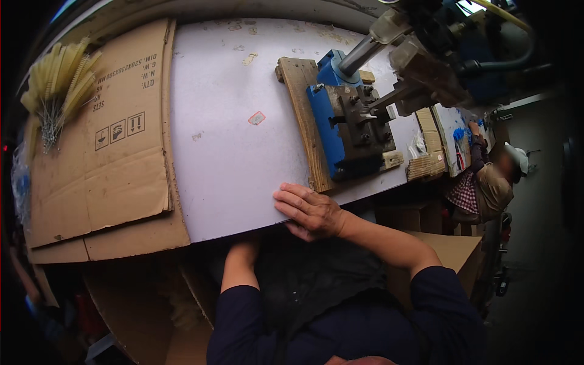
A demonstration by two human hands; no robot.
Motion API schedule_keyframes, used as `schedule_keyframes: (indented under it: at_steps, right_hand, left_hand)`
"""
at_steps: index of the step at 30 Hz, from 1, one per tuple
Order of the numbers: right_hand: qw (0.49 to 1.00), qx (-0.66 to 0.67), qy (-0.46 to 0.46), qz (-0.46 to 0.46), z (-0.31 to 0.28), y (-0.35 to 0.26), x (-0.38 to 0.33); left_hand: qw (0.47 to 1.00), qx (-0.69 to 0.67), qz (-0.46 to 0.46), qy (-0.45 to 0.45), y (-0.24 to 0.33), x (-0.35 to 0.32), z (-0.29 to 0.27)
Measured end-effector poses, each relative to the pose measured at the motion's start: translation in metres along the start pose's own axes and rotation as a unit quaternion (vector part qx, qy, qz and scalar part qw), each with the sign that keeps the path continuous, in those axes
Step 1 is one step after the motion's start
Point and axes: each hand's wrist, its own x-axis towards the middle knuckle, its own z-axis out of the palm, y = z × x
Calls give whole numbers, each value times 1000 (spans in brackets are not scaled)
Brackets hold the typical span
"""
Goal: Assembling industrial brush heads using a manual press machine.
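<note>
While the pale grey table (231, 164) fills most of the view, its near edge is where the hands are at work. Largest on it: flattened brown cardboard sheets (100, 158) over the left end and hanging past the near left corner. Next, toward the far right corner, a blue and dark metal press fixture (350, 131) bolted on a worn wooden board (304, 121), with a grey cylinder and hoses above it. A bundle of yellowish bristle strips (58, 79) lies at the far left corner; small stacked wooden pieces (426, 164) sit at the right edge. Another person sits well beyond the right end. Right hand (310, 212): laid over the near edge just below the board's near end, fingers on top, thumb seemingly curled under; grip closed loosely on the table edge, holding no loose thing. Left hand: forearm (240, 261) runs up under the near edge, the hand itself hidden; cannot tell whether its grip is open or clenched, nor what it touches. Judgement: with one hand working blind below, the right should stay planted flat as a brace, clear of the fixture's jaws and board, body square to the edge, the reach slow and felt out.
</note>
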Motion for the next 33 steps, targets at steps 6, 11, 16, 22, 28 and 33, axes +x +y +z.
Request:
schedule_keyframes:
  at_steps: [6,11,16,22,28,33]
  right_hand:
    - [967,172,162,97,-16,-16,-17]
    - [826,257,370,338,-66,16,-38]
    - [842,194,316,393,-100,58,-48]
    - [836,254,247,419,-127,44,-34]
    - [832,369,243,335,-72,-13,-56]
    - [914,374,-4,158,-46,-87,-79]
  left_hand:
    - [995,103,-5,1,47,-77,-59]
    - [995,-4,-98,5,101,-136,-88]
    - [939,-202,-268,79,190,-160,-94]
    - [919,-245,-280,133,224,-178,-96]
    - [882,-361,-280,113,269,-174,-148]
    - [888,-386,-234,81,300,-177,-182]
